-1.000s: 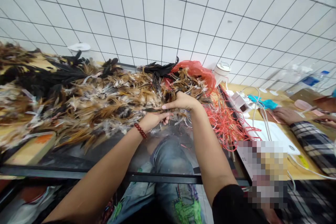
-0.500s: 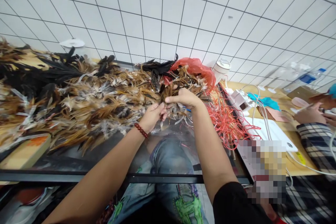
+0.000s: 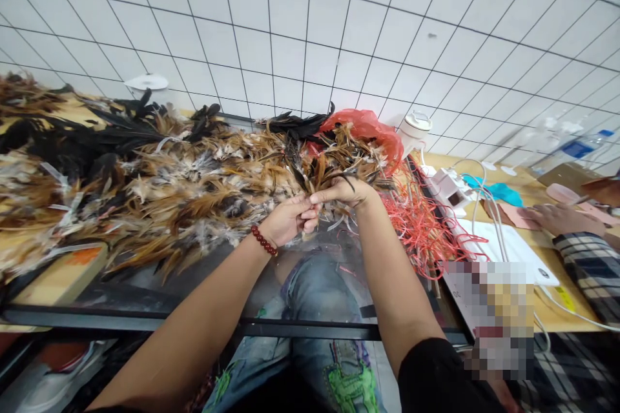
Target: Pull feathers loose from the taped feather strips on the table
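Observation:
My left hand [image 3: 289, 218], below a red bead bracelet [image 3: 264, 241], is closed in a pinch at the front of the feather heap. My right hand [image 3: 343, 192] meets it fingertip to fingertip. Between them a small bunch of brown and dark feathers [image 3: 317, 174] fans upward from the pinched ends; the quills are mostly covered by my fingers. Around and behind lies a wide heap of brown, tan and white feathers [image 3: 208, 200], with long black feathers [image 3: 87, 135] at the left.
A red plastic bag [image 3: 371, 129] and a tangle of red cords [image 3: 416, 226] lie right of the feathers. Behind stands a white lidded cup [image 3: 415, 129]. A white tablet-like slab [image 3: 508, 251] with cables lies farther right, near a co-worker's hand [image 3: 564, 219]. A wooden block [image 3: 58, 277] sits front left.
The view has shifted slightly. My right fingers have turned down toward my left fingertips, and the feather bunch now shows more clearly. The co-worker's hand has flattened onto the pink piece.

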Demonstrator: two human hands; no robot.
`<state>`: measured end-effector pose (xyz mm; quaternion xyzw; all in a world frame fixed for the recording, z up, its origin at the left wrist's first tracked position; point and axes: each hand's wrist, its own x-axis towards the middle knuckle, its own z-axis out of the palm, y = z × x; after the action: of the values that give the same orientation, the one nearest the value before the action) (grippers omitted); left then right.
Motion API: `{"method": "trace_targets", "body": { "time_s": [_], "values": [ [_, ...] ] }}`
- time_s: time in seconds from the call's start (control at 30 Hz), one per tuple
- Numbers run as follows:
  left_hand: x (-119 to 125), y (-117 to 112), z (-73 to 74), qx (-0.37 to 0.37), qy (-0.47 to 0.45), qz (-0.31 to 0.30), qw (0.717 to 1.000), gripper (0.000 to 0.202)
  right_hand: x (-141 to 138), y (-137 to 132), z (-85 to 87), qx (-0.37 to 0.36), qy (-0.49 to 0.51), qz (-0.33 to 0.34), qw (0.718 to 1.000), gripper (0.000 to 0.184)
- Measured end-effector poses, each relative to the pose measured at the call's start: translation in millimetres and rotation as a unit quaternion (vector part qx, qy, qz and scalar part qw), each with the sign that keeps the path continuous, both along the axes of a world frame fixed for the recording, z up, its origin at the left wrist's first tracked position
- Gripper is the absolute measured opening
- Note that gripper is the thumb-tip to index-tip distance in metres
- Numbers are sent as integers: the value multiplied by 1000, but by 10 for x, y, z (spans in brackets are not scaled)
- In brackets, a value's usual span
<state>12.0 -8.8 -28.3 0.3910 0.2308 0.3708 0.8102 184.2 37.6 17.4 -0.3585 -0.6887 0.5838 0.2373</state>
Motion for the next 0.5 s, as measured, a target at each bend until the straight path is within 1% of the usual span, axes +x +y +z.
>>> {"method": "trace_targets", "body": {
  "time_s": [0.07, 0.2, 0.23, 0.3, 0.37, 0.4, 0.43, 0.5],
  "values": [
    [13, 1, -8, 3, 4, 1, 1000, 28, -7, -24, 13, -15, -2, -31, 999, 39],
    [42, 12, -31, 11, 17, 11, 1000, 31, 19, 2, 19, 0, 20, -79, 997, 40],
    [50, 16, -36, 15, 22, 29, 999, 32, 51, 23, 24, 4, 14, -104, 994, 41],
    [63, 25, -46, 27, 38, 93, 995, 34, 152, 67, 42, 14, -5, -181, 983, 39],
    [68, 34, -51, 37, 54, 169, 983, 37, 287, 101, 62, 28, -10, -272, 962, 32],
    [68, 39, -52, 38, 59, 200, 977, 38, 356, 112, 66, 32, -10, -305, 952, 28],
    [67, 44, -53, 35, 61, 221, 973, 38, 419, 122, 65, 29, -14, -326, 945, 25],
    [62, 53, -56, 25, 60, 242, 968, 37, 513, 145, 39, 11, -40, -339, 940, 22]
  ]
}}
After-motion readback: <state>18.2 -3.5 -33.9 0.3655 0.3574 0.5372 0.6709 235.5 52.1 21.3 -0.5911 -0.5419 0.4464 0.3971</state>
